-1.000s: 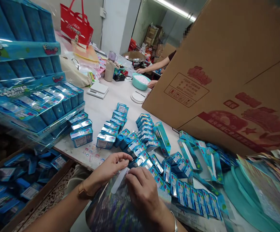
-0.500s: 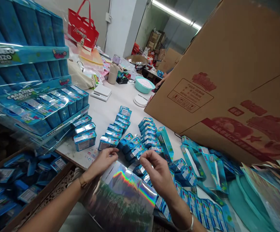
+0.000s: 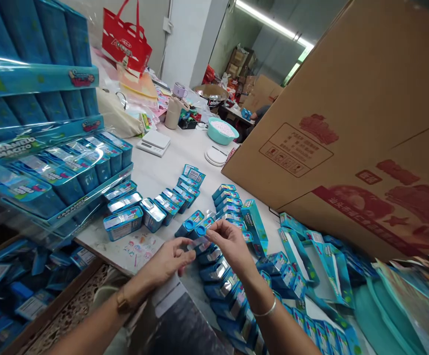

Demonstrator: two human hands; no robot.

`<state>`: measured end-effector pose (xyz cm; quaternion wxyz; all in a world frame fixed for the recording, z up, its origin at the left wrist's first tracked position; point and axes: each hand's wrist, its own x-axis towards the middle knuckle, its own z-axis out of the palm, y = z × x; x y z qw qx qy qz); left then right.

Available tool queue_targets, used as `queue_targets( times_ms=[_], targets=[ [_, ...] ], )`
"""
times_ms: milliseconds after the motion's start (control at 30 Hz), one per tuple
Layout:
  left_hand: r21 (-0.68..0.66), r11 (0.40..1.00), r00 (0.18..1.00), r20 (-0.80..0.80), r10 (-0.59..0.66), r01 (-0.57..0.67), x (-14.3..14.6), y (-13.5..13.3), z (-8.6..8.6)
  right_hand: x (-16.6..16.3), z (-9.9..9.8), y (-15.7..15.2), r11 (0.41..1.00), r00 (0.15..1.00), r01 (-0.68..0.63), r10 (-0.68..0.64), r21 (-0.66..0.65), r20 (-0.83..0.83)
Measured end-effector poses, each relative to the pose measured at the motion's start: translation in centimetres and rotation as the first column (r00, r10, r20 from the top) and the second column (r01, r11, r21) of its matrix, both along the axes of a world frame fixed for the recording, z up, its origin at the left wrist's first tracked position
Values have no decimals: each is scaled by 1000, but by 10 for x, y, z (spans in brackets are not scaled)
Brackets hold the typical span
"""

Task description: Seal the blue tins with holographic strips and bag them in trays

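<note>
White light from a ceiling tube falls across a cluttered workroom, where a pale table (image 3: pixel 151 170) runs back toward a pillar (image 3: pixel 190 44). Over the table's right side leans a big cardboard box (image 3: pixel 377 118) with red printing, and at the left rises a plastic-wrapped stack (image 3: pixel 62 79) of blue packs. On the far part of the table stand a flat white scale (image 3: pixel 154 142), a round white scale (image 3: pixel 214 157) and a turquoise bowl (image 3: pixel 214 136) with pale contents; a red bag (image 3: pixel 127 44) is farther back.

At the near edge, the person's two hands face each other. The right hand (image 3: pixel 231 244) pinches one end of a small clear strip (image 3: pixel 199 242) between thumb and fingertips, just above the blue containers. The left hand (image 3: pixel 170 261), fingers curled and thumb close to the index finger, is at the strip's other end; whether it grips the strip or only touches it cannot be told. Below the hands lies a shiny silvery sheet (image 3: pixel 170 297), darker and blurred toward the bottom.

Blue containers (image 3: pixel 222 283) run in a line beside and partly behind the right hand and forearm. Another group (image 3: pixel 164 207) stands beyond the left hand, and more blue packs (image 3: pixel 15 286) lie jumbled in a carton at lower left.
</note>
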<state>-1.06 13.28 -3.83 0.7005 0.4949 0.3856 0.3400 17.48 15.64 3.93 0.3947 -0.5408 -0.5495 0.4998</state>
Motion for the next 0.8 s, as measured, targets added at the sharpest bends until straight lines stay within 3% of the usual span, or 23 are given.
queue_targets(
  times_ms=[100, 200, 333, 433, 667, 733, 800],
  targets=[
    [11, 990, 989, -45, 139, -139, 16, 6, 1, 0, -11, 7, 1000, 1000, -5, 5, -11, 12],
    [56, 964, 961, -81, 266, -262, 24, 14, -7, -1, -23, 13, 995, 985, 40, -55, 96, 163],
    [133, 939, 932, -141, 335, -317, 28, 17, -19, 0, -32, 19, 956, 886, 28, -160, 292, 436],
    [187, 927, 907, -216, 361, -325, 30, 16, -23, 2, -37, 24, 916, 833, -13, -212, 401, 511],
    [247, 893, 858, -269, 437, -377, 43, 20, -34, 7, -55, 37, 942, 862, 20, -187, 336, 472],
    [183, 901, 871, -242, 428, -392, 46, 23, -43, 8, -56, 39, 944, 862, 28, -190, 329, 471],
    [34, 916, 897, -190, 398, -399, 48, 26, -51, 9, -56, 41, 945, 858, 38, -197, 325, 474]
  ],
)
